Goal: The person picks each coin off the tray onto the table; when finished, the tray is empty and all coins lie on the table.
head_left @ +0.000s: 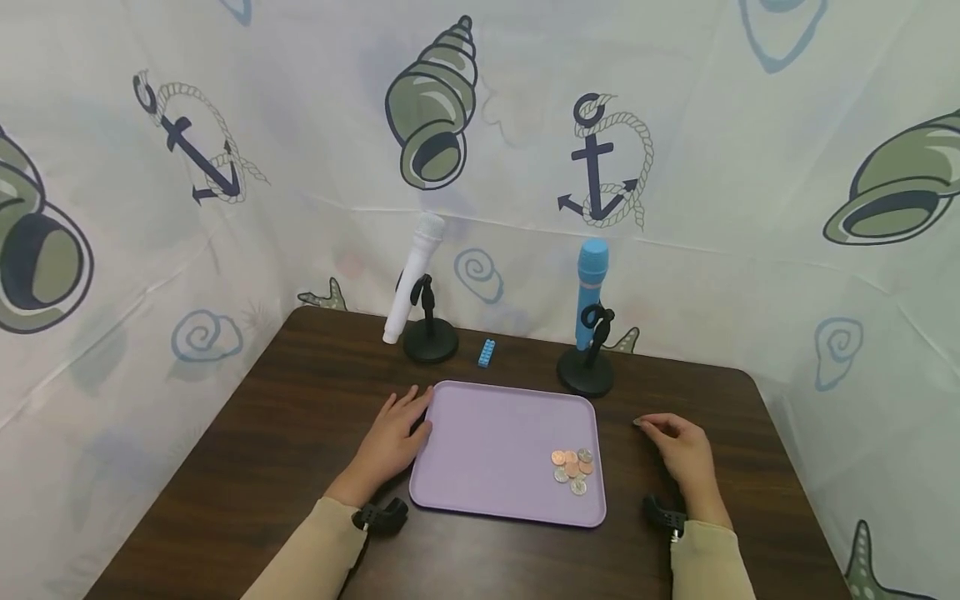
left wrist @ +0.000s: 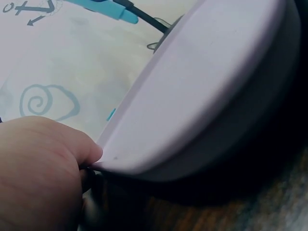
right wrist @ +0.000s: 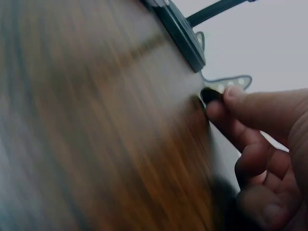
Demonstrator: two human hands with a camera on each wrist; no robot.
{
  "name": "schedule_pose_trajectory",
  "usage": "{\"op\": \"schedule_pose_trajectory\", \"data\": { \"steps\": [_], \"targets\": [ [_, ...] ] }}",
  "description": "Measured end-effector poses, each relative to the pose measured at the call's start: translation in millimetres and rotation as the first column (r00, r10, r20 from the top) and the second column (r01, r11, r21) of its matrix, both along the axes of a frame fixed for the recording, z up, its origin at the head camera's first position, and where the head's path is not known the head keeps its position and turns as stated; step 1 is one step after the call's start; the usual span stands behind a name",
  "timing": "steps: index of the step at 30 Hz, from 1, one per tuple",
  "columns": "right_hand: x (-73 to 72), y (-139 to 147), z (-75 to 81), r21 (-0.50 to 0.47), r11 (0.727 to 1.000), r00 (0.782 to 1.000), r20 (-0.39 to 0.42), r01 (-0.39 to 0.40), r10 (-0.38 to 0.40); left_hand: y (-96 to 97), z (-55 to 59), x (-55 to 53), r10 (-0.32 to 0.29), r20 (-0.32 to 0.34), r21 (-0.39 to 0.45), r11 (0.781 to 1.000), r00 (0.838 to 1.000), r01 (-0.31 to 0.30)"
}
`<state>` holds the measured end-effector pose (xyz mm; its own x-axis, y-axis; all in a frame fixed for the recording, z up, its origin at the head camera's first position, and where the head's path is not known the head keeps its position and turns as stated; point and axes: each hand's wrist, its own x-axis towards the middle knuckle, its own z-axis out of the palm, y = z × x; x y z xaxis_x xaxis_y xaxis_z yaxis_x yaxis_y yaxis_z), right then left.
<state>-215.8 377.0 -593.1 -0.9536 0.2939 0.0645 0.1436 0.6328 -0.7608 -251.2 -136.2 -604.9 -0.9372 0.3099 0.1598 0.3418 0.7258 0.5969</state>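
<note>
A light purple tray [head_left: 495, 442] lies on the dark wood table, with several copper and silver coins [head_left: 572, 469] clustered at its right side. Along the tray's left edge rests my left hand [head_left: 390, 442], fingers extended and touching the rim near the far left corner. In the left wrist view, a fingertip of the left hand [left wrist: 43, 168] meets the rim of the tray [left wrist: 183, 86]. To the right of the tray, my right hand [head_left: 684, 454] pinches a coin [head_left: 638, 422] between thumb and fingertip. That coin [right wrist: 210, 95] appears dark and edge-on in the right wrist view.
Behind the tray, a white microphone [head_left: 415, 275] leans in a black stand [head_left: 431, 340]. A blue microphone [head_left: 590, 287] is in another black stand [head_left: 585, 373] by the tray's far right corner. Between them lies a small blue toy brick [head_left: 487, 353]. Printed cloth [head_left: 517, 125] hangs behind the table.
</note>
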Motion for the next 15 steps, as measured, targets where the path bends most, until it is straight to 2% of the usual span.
{"op": "schedule_pose_trajectory", "data": {
  "steps": [10, 15],
  "targets": [
    [-2.5, -6.4, -5.2, 0.061, 0.998, 1.0, 0.017, 0.0, -0.001, -0.4, 0.2, 1.7, -0.002, 0.013, -0.001, 1.0, 1.0, 0.002],
    [-3.3, -9.6, -2.5, 0.091, 0.995, 1.0, 0.005, -0.03, 0.03, -0.1, -1.0, -0.1, 0.007, 0.009, -0.003, 1.0, 1.0, -0.007]
  ]
}}
